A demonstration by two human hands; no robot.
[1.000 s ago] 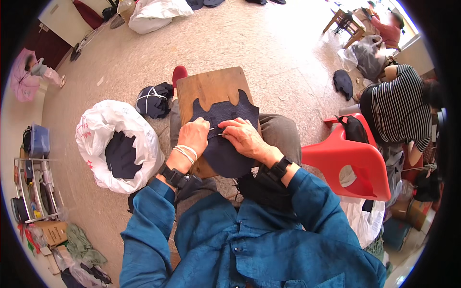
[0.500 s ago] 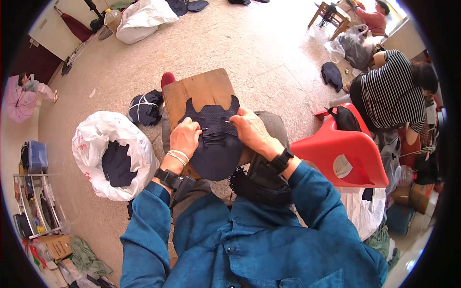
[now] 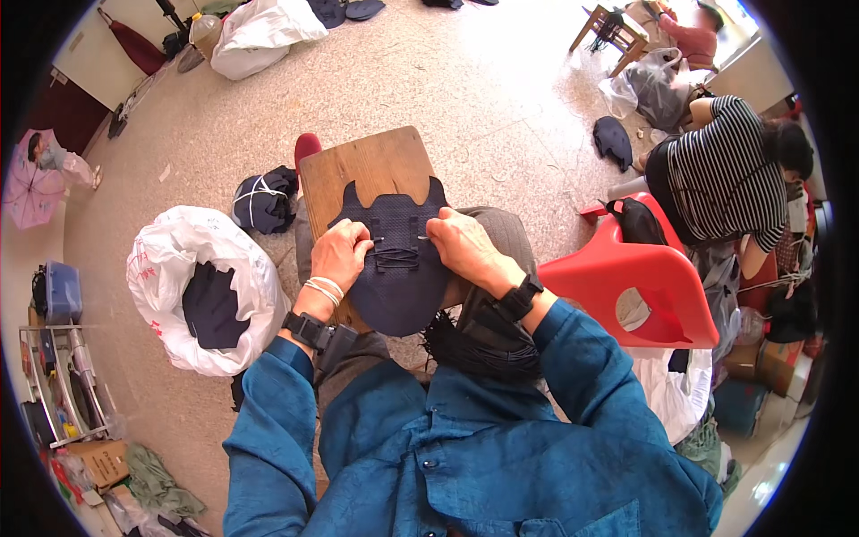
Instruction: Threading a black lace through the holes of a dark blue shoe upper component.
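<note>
A dark navy shoe upper [image 3: 394, 304] lies flat on a wooden board [image 3: 371, 163] over my lap, its two pointed ends at the far side. Black lace [image 3: 396, 259] crosses its middle in several strands. My left hand [image 3: 338, 257] is closed in a pinch at the upper's left side, a pale lace tip [image 3: 378, 239] poking out from the fingers. On the opposite side my right hand [image 3: 467, 248] pinches another pale lace tip [image 3: 423, 237]. Both hands rest against the upper. A bunch of black laces [image 3: 456, 347] hangs over my lap.
To the left stand a white plastic bag [image 3: 148, 268] of dark pieces and a tied dark bundle [image 3: 265, 202]. A red plastic chair [image 3: 662, 286] is close on my right. Beyond it bends a person in a striped top [image 3: 729, 170]; another person [image 3: 693, 36] sits farther back.
My right hand has come slightly nearer to me along the upper. My left hand has hardly moved, and both still pinch the lace tips. The view has shifted a little.
</note>
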